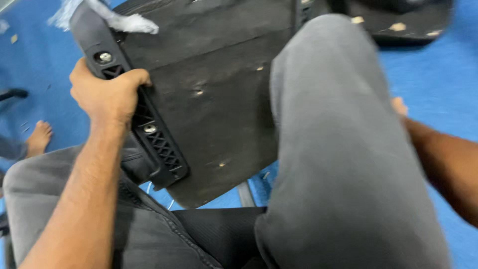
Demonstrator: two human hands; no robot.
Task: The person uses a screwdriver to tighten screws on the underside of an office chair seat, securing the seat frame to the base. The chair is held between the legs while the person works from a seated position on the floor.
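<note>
A dark chair seat board (214, 94) lies upside down against my legs, with small light marks on its underside. Along its left edge runs a black plastic bracket (159, 147) with a lattice pattern and two metal bolts (104, 57). My left hand (107, 94) is closed around that bracket between the bolts. My right knee in grey trousers (333, 139) presses over the board's right part. My right hand (399, 107) is mostly hidden behind the knee, only a bit of it and the forearm show.
The floor is blue (438, 84). Another person's bare foot (39, 138) stands at the left. A second dark board (398, 22) lies at the top right. White fabric scraps (127, 22) hang at the board's upper left corner.
</note>
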